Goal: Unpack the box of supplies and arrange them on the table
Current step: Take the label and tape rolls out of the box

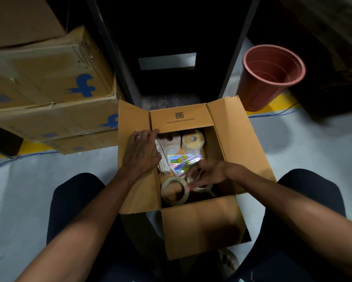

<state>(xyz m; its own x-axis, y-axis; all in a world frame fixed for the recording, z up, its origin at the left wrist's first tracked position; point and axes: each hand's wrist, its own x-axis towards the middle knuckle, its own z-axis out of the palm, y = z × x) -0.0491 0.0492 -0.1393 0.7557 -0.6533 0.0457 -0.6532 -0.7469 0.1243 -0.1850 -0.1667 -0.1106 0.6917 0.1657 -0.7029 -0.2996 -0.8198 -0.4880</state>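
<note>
Open brown cardboard box [191, 119]: 2 paper rolls [170, 140], 2 clear tape rolls [174, 190] | left hand [141, 149] flat on white paper stack [162, 159] | right hand [208, 173] blurred, grip unclear

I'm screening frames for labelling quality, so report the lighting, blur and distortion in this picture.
Head view: dim, uneven lighting, with the far shelving nearly black; the right hand is motion-blurred over the tape rolls, so its grip is unclear; the left hand on the open cardboard box is sharp; wide-angle distortion bends the stacked cartons and plant pot outward.
</note>
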